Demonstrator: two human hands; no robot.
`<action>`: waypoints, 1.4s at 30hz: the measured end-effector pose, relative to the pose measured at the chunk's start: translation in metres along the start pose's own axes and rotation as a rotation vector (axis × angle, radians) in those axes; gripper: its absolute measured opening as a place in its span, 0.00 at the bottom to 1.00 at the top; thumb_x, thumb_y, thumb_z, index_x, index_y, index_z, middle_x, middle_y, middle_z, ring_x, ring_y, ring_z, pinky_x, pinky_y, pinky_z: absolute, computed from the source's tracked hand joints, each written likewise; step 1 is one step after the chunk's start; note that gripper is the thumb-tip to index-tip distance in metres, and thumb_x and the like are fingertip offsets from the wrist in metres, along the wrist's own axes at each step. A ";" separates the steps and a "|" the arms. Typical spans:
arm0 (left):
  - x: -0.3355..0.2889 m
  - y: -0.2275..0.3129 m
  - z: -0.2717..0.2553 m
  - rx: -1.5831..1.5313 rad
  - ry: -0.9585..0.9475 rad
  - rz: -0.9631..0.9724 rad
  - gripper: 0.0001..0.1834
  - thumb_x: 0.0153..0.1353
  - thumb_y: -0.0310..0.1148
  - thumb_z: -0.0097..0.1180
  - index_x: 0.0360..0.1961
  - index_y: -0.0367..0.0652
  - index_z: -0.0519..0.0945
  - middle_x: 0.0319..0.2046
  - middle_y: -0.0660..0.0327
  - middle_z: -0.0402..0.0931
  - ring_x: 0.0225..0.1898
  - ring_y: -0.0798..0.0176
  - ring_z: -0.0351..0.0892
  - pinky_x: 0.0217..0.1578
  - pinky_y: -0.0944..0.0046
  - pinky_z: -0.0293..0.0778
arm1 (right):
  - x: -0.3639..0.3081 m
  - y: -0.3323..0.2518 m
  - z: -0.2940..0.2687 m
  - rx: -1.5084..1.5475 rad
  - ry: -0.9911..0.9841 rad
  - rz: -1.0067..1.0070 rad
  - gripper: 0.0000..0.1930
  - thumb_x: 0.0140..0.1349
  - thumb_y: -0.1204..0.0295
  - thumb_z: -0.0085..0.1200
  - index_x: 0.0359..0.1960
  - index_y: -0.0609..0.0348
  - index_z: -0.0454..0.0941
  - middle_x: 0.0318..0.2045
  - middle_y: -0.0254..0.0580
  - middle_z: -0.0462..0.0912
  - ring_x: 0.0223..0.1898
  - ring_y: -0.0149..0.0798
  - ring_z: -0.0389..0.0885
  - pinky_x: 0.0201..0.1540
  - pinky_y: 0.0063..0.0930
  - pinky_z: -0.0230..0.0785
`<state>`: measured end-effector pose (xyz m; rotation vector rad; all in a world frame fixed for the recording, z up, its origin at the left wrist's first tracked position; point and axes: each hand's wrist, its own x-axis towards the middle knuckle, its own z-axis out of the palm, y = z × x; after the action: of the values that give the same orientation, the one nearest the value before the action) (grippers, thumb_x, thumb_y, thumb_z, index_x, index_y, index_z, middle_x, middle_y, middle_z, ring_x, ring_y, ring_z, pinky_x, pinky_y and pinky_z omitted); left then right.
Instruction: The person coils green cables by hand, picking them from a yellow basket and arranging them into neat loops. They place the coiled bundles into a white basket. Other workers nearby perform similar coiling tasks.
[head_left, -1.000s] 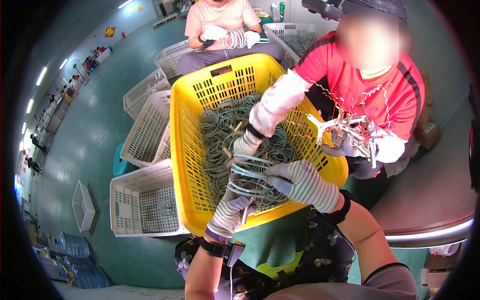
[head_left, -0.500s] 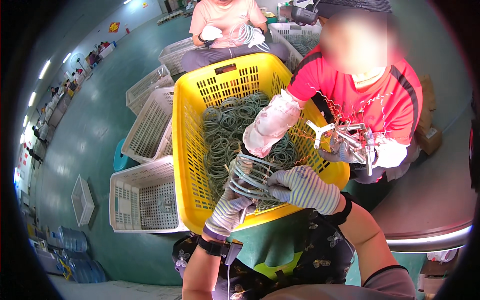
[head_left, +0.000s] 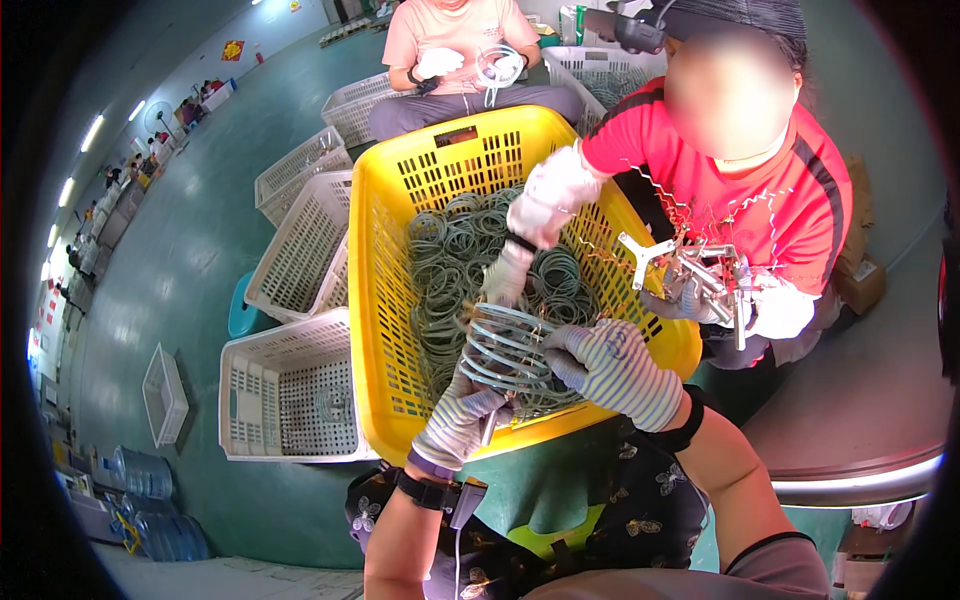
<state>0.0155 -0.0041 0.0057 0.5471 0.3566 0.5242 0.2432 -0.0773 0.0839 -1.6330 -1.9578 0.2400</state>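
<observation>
A pale grey-blue coil of several loops (head_left: 505, 348) hangs above the near part of the yellow basket (head_left: 375, 300). My left hand (head_left: 455, 425), in a striped glove, is closed round the coil's left side; a short metal piece (head_left: 489, 428) pokes out below its fingers. From the right, my right hand (head_left: 622, 372), gloved alike, pinches the loops' right edge between thumb and fingers. Beneath, many greenish-grey wire rings (head_left: 450, 270) fill the basket. A co-worker's gloved hand (head_left: 508, 275) reaches into the basket just beyond the coil, its fingertips partly hidden.
The co-worker in red, at right, holds a metal fixture (head_left: 700, 275) with wires over the basket's rim. Another person, seated beyond, handles a coil (head_left: 500, 68). White crates (head_left: 290, 380) line the basket's left side. A machine edge (head_left: 850, 480) with a bright strip lies right.
The coil's loops stand further apart and show more fully. The co-worker's reaching arm has moved up and back, showing its hand. My hands have barely moved.
</observation>
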 end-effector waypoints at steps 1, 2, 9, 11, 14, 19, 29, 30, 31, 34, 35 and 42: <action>0.000 -0.001 -0.002 0.007 -0.001 0.005 0.46 0.57 0.24 0.68 0.74 0.61 0.58 0.55 0.66 0.75 0.44 0.67 0.78 0.36 0.68 0.75 | 0.000 -0.001 0.001 -0.009 0.014 0.015 0.10 0.61 0.67 0.62 0.41 0.57 0.82 0.29 0.48 0.85 0.31 0.52 0.86 0.35 0.42 0.77; 0.001 -0.001 -0.004 0.015 -0.003 0.010 0.46 0.57 0.24 0.68 0.74 0.61 0.58 0.55 0.66 0.75 0.44 0.67 0.78 0.36 0.67 0.75 | 0.000 -0.002 0.002 -0.020 0.028 0.029 0.10 0.61 0.67 0.62 0.41 0.57 0.82 0.29 0.48 0.86 0.31 0.52 0.86 0.35 0.42 0.77; 0.002 -0.006 -0.011 0.008 0.005 0.006 0.44 0.58 0.23 0.66 0.73 0.59 0.59 0.55 0.63 0.75 0.43 0.66 0.78 0.33 0.69 0.77 | 0.001 -0.003 0.012 0.007 0.023 -0.039 0.12 0.65 0.59 0.56 0.40 0.53 0.80 0.27 0.48 0.84 0.29 0.52 0.84 0.32 0.46 0.74; 0.004 -0.009 -0.015 -0.007 -0.003 0.011 0.44 0.59 0.23 0.66 0.73 0.59 0.59 0.55 0.63 0.75 0.43 0.66 0.78 0.32 0.69 0.77 | 0.001 -0.001 0.014 0.015 0.015 -0.029 0.12 0.65 0.59 0.56 0.40 0.53 0.80 0.27 0.48 0.84 0.28 0.52 0.84 0.31 0.46 0.74; 0.004 -0.009 -0.017 0.012 0.001 0.026 0.41 0.58 0.24 0.67 0.71 0.52 0.63 0.55 0.62 0.76 0.45 0.63 0.78 0.38 0.66 0.77 | 0.000 0.002 0.019 0.011 0.050 -0.025 0.12 0.65 0.59 0.56 0.40 0.53 0.80 0.26 0.48 0.84 0.27 0.53 0.84 0.31 0.45 0.74; 0.004 -0.008 -0.017 0.025 0.029 0.028 0.40 0.56 0.24 0.67 0.70 0.49 0.64 0.55 0.61 0.76 0.47 0.61 0.78 0.42 0.63 0.77 | 0.002 0.004 0.022 0.005 0.082 -0.014 0.12 0.65 0.59 0.57 0.39 0.53 0.81 0.26 0.47 0.84 0.27 0.52 0.84 0.31 0.45 0.75; 0.003 -0.009 -0.015 0.007 0.015 0.003 0.40 0.56 0.22 0.65 0.69 0.52 0.64 0.51 0.62 0.75 0.41 0.62 0.77 0.35 0.65 0.76 | 0.002 -0.001 0.020 0.015 0.072 -0.021 0.10 0.61 0.64 0.62 0.38 0.55 0.84 0.28 0.45 0.85 0.29 0.50 0.85 0.33 0.40 0.77; 0.004 -0.011 -0.017 0.006 0.019 0.007 0.40 0.55 0.22 0.65 0.69 0.52 0.64 0.51 0.61 0.76 0.41 0.62 0.77 0.35 0.65 0.77 | 0.001 0.002 0.024 0.026 0.051 -0.020 0.10 0.61 0.64 0.62 0.39 0.56 0.84 0.28 0.45 0.86 0.29 0.50 0.85 0.33 0.39 0.77; 0.004 -0.012 -0.018 0.005 0.023 0.011 0.40 0.55 0.22 0.65 0.69 0.52 0.63 0.51 0.61 0.76 0.40 0.62 0.77 0.35 0.65 0.77 | 0.000 0.004 0.024 0.023 0.056 -0.034 0.10 0.61 0.64 0.62 0.39 0.56 0.84 0.28 0.45 0.86 0.29 0.50 0.85 0.33 0.39 0.77; 0.004 -0.009 -0.013 0.025 0.007 0.018 0.40 0.55 0.21 0.63 0.69 0.49 0.63 0.53 0.58 0.76 0.40 0.61 0.78 0.34 0.66 0.78 | -0.001 0.006 0.022 0.073 0.104 -0.050 0.10 0.60 0.65 0.63 0.39 0.56 0.84 0.28 0.45 0.86 0.29 0.49 0.86 0.33 0.37 0.78; 0.004 -0.009 -0.013 0.028 0.005 0.013 0.40 0.55 0.21 0.63 0.69 0.48 0.63 0.53 0.57 0.76 0.40 0.61 0.79 0.34 0.67 0.78 | 0.000 0.003 0.017 0.128 0.140 -0.042 0.10 0.60 0.65 0.63 0.39 0.56 0.84 0.28 0.45 0.86 0.29 0.49 0.86 0.33 0.36 0.78; 0.004 -0.013 -0.021 0.064 0.050 0.004 0.41 0.55 0.23 0.67 0.69 0.49 0.64 0.53 0.58 0.77 0.39 0.63 0.79 0.36 0.68 0.79 | 0.001 0.008 0.020 0.059 0.120 -0.102 0.11 0.61 0.61 0.62 0.39 0.53 0.82 0.29 0.42 0.86 0.29 0.48 0.85 0.32 0.39 0.77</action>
<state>0.0139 -0.0030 -0.0197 0.5977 0.4208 0.5327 0.2392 -0.0707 0.0643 -1.4714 -1.9180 0.1553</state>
